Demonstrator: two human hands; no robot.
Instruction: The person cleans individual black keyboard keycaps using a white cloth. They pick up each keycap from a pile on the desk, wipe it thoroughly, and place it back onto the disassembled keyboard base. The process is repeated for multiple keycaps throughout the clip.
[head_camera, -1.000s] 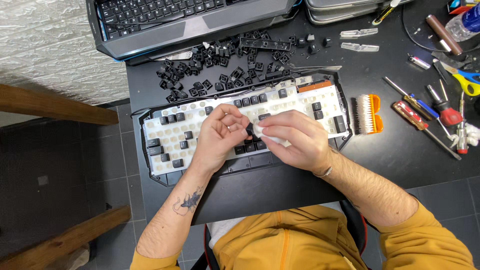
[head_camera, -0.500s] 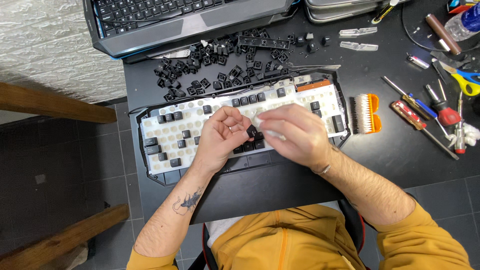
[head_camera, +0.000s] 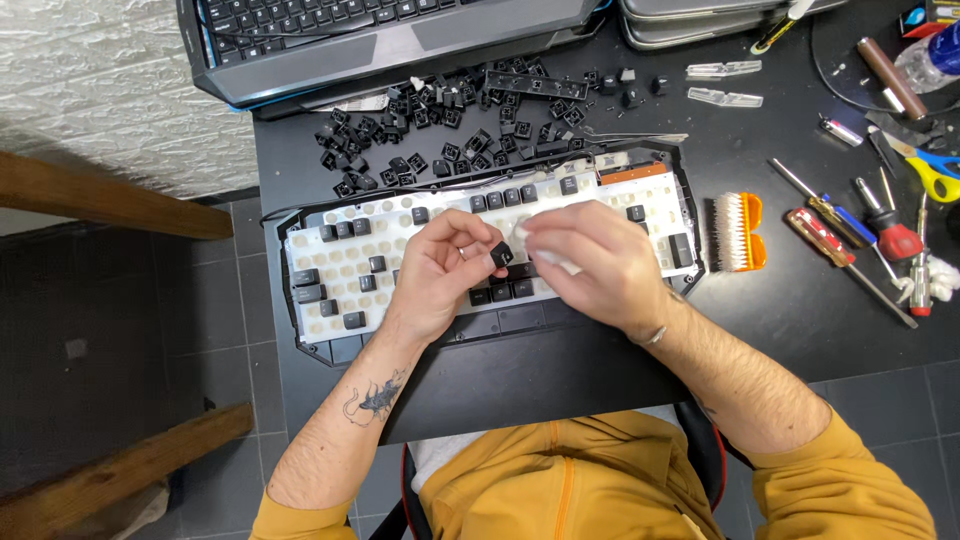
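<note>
Left hand (head_camera: 440, 275): it pinches one small black keycap (head_camera: 501, 254) between thumb and fingertips, just above the middle of the keyboard.
Right hand (head_camera: 590, 265): its fingers are curled shut around a bit of white cloth (head_camera: 555, 262), right beside the keycap.
Keyboard (head_camera: 340, 270): one, lying flat on the black table (head_camera: 800, 330) in front of the person. Most keys are off, so the white plate shows. Some black keys are still on it.
In the way: both hands cover the middle of the keyboard, so the keys under them cannot be seen.
Loose keycaps (head_camera: 440, 130): a big heap behind the keyboard, too many to count.
Second keyboard (head_camera: 380, 35): one, dark, at the far edge of the table.
Brush (head_camera: 738, 232): one, orange with pale bristles, just right of the keyboard.
Screwdrivers (head_camera: 850, 240): a few lie to the right of the brush, some crossing each other.
Scissors (head_camera: 930, 170): one pair, with yellow and blue handles, near the right edge.
</note>
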